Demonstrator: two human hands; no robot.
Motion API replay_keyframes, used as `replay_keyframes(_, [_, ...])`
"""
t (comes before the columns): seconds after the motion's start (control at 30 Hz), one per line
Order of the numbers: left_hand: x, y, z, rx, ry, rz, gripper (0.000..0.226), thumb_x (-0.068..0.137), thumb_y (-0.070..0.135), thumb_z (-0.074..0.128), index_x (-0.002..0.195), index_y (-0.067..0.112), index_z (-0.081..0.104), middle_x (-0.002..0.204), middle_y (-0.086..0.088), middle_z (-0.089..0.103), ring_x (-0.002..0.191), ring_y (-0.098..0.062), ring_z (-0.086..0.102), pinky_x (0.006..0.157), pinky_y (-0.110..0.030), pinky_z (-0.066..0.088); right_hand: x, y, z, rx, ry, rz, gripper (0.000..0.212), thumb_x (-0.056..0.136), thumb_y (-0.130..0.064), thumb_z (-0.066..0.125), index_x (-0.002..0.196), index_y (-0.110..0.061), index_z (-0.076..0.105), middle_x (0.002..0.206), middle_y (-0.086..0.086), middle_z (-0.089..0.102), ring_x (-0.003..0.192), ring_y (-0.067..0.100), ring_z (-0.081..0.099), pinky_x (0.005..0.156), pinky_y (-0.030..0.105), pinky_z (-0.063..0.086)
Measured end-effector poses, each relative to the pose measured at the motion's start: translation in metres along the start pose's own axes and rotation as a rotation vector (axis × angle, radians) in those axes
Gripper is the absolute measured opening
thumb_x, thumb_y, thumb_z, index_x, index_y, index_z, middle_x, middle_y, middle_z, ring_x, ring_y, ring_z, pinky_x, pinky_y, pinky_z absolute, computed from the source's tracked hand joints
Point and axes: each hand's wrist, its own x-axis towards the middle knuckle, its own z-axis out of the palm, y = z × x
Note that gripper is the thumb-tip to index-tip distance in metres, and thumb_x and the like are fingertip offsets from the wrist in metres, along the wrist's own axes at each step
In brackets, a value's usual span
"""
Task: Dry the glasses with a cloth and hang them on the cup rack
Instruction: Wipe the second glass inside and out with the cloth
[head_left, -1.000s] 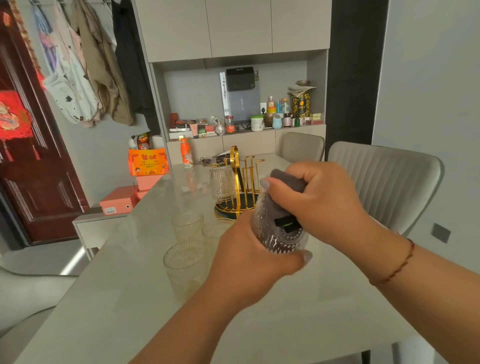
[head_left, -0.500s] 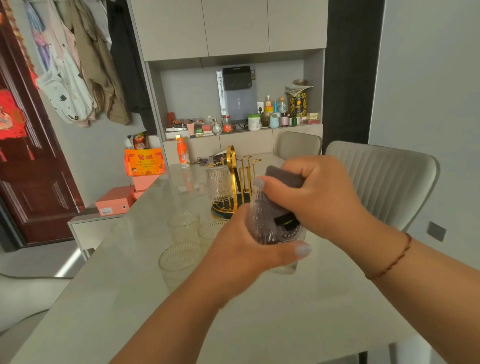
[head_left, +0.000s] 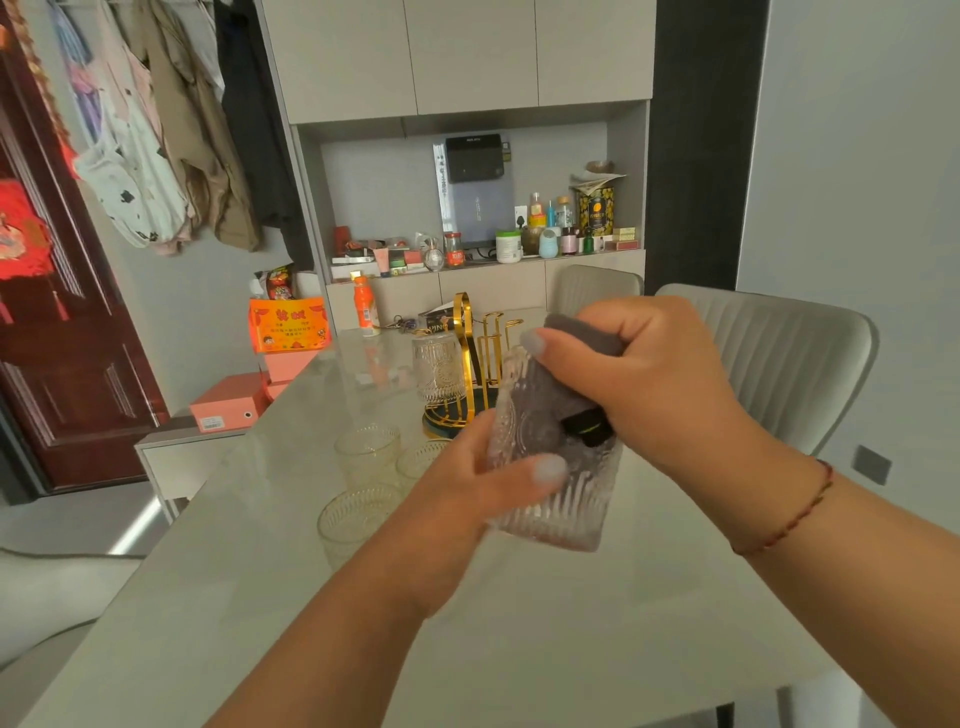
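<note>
From the head view, the drying step looks to be in hand: she has one glass (head_left: 558, 488) lifted above the tabletop (head_left: 519, 623), tipped toward her right, with the grey cloth (head_left: 563, 384) stuffed down into its mouth.

The left hand (head_left: 467, 483) wraps the glass from the side, thumb laid across its ribbed wall, fingers curled behind it. The right hand (head_left: 639, 384) is clenched around the bunched top of the cloth, pushing it inside the glass; a dark tag on the cloth shows at the rim.

The gold rack (head_left: 475, 364) stands just beyond on the tabletop, with one glass already hung upside down on its left side. Three more glasses (head_left: 363, 457) stand upright to the left, near the held one, and seem not yet dried.

Next, I'd guess, the cloth must come out, then the glass gets turned mouth-down and slipped over a free prong, clear of the one already hanging.
</note>
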Motion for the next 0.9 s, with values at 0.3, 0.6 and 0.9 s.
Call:
replay_keyframes(0.3, [-0.004,-0.001,0.008,-0.088,-0.05,0.047,0.049,0.049,0.035,0.086,0.096,0.023,0.079,0.096,-0.003,0.076,0.084,-0.018,0.073,0.073,-0.031,0.058,0.001,0.002,0.005,0.062,-0.058,-0.083,0.054,0.069,-0.043,0.07,0.053,0.005,0.05,0.048,0.016,0.041,0.044,0.017,0.037,0.041,0.026,0.031])
replay_keyframes(0.6, [0.002,0.005,0.001,0.025,-0.094,0.017,0.07,0.05,0.044,0.091,0.114,0.026,0.069,0.109,-0.001,0.075,0.102,-0.017,0.07,0.082,-0.028,0.057,0.0,0.008,0.002,0.04,-0.068,-0.077,0.045,0.073,-0.036,0.071,0.051,-0.001,0.052,0.044,0.007,0.043,0.042,0.009,0.039,0.04,0.02,0.032])
replay_keyframes(0.9, [-0.001,0.002,-0.005,-0.083,-0.271,-0.021,0.072,0.059,0.036,0.09,0.122,0.015,0.063,0.101,-0.002,0.068,0.095,-0.019,0.065,0.083,-0.037,0.051,-0.005,0.022,0.0,0.233,-0.201,-0.167,0.059,0.065,-0.06,0.071,0.053,-0.004,0.055,0.047,0.01,0.047,0.043,0.023,0.042,0.04,0.027,0.033])
